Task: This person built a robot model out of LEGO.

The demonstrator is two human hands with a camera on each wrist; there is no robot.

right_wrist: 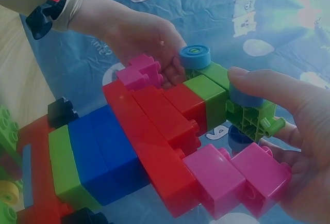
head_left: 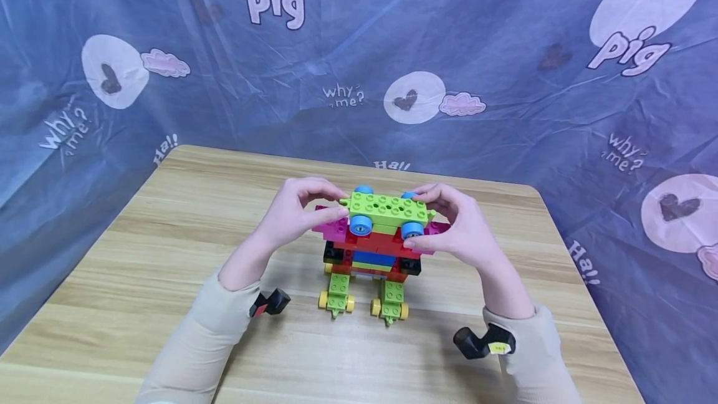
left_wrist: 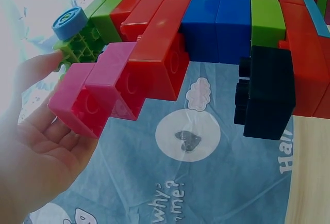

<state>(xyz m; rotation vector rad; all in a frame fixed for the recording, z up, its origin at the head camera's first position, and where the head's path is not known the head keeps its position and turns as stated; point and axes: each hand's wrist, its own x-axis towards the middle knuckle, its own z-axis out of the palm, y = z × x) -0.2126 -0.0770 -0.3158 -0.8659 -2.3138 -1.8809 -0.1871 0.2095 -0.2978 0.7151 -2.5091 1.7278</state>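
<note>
A figure of building bricks stands on the table, with a lime-green wheeled base [head_left: 387, 206] across its top. My left hand [head_left: 297, 211] pinches that base's left end between thumb and fingers. At the other end my right hand [head_left: 457, 223] grips it, thumb by a blue wheel [head_left: 412, 230]. Beneath lie red bricks [right_wrist: 154, 136], and pink bricks [left_wrist: 98, 87] jut out at both sides. Blue bricks [left_wrist: 203, 22] form the middle, with black bricks [left_wrist: 270, 92] lower down at the sides. Two green wheeled feet [head_left: 338, 292] with yellow wheels rest on the table.
The wooden table [head_left: 168, 254] carries the figure near its middle. Behind and beside it hangs a blue printed curtain [head_left: 336, 48]. A small black camera [head_left: 272, 302] is strapped to the left wrist, and another black camera [head_left: 477, 341] to the right.
</note>
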